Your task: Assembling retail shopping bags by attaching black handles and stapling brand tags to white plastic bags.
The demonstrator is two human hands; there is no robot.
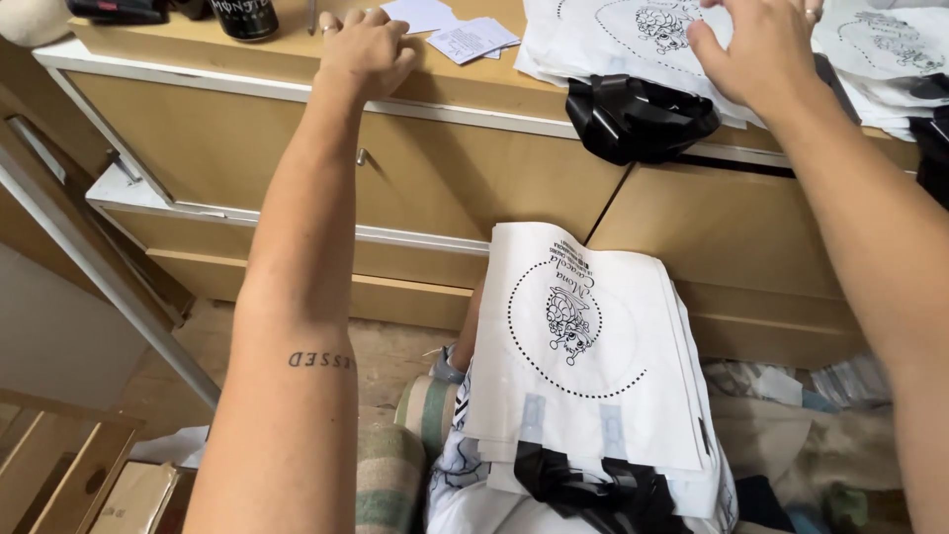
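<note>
My left hand (364,47) rests on the wooden desk top (297,51), fingers curled, holding nothing, near some small paper slips (473,38). My right hand (756,51) lies spread on a stack of white printed bags (613,35) on the desk, fingers apart and pressing on the top sheet. Black ribbon handles (641,117) hang from that stack over the desk edge. A second pile of white bags with a black printed emblem (583,346) lies on my lap, its black handles (583,485) toward me.
Wooden drawers (474,178) with white edges face me below the desk top. A dark can (244,17) stands at the back left. More printed bags (890,54) lie at the right. A wooden crate (59,465) sits low left; clutter covers the floor at the right.
</note>
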